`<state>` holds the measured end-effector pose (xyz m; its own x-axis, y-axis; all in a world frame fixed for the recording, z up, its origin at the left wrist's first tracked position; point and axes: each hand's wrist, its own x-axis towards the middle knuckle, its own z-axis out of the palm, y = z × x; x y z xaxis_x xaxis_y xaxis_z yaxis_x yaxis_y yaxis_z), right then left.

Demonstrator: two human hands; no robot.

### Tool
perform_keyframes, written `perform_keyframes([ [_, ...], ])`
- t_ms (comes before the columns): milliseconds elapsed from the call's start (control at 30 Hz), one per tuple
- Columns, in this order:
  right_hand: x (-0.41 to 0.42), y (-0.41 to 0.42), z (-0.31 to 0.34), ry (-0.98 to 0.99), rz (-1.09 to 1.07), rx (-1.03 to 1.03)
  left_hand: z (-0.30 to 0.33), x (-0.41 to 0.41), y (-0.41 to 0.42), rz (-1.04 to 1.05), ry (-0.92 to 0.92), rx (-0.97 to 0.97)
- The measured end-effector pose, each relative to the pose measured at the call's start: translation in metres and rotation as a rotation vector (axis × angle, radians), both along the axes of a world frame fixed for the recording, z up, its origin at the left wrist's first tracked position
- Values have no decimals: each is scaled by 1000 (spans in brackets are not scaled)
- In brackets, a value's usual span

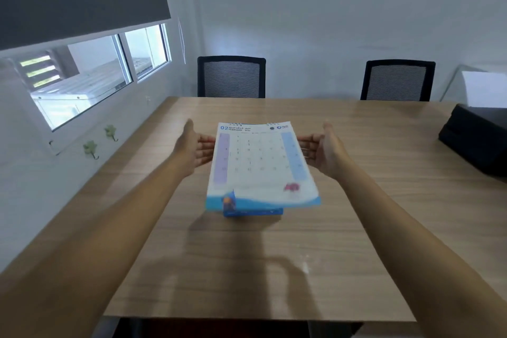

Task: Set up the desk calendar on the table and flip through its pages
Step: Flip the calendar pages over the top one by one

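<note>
The spiral-bound desk calendar [258, 162] stands in the middle of the wooden table [356, 228], showing its February page. The page's lower edge is blurred and flares out over the blue base [253, 212], which rests on the tabletop. My left hand [193, 147] is at the calendar's left side, palm inward, fingers straight, thumb up. My right hand [322, 149] mirrors it at the right side. Both sets of fingertips reach the page's side edges; whether they touch the stand behind it is hidden.
Two black mesh-backed chairs [231, 77] [397, 80] stand at the table's far edge. A black bag [477, 140] lies on the table at the right, with a white sheet holder [482, 88] behind it. A wall with a window [90, 74] and hooks runs along the left.
</note>
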<state>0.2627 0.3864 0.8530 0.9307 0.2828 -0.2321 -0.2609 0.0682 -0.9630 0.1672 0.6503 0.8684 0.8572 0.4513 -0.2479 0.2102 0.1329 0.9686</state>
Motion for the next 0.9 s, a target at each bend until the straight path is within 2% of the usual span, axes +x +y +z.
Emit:
perform_keyframes([
  [100,7,4,21,-60,-3,124,24,9,5,-37,-97,-52],
  [200,7,16,34,-162,-5,44,36,18,0,-63,-118,60],
  [367,3,38,40,-433,51,-345,39,31,-18,-121,-15,533],
  [433,22,42,24,-505,44,-513,36,36,-19,-124,49,705],
  [500,42,41,5,-544,43,-735,29,41,-17,-146,74,805],
  [633,30,36,1,-559,96,-968,13,47,-10,-169,126,870],
  [767,30,32,-8,-491,99,-941,2,47,-4,-214,161,911],
  [833,24,32,-8,-441,64,-776,-4,45,-2,-190,146,830],
  [900,14,34,-10,-322,63,-511,-9,38,-8,-133,77,681],
])
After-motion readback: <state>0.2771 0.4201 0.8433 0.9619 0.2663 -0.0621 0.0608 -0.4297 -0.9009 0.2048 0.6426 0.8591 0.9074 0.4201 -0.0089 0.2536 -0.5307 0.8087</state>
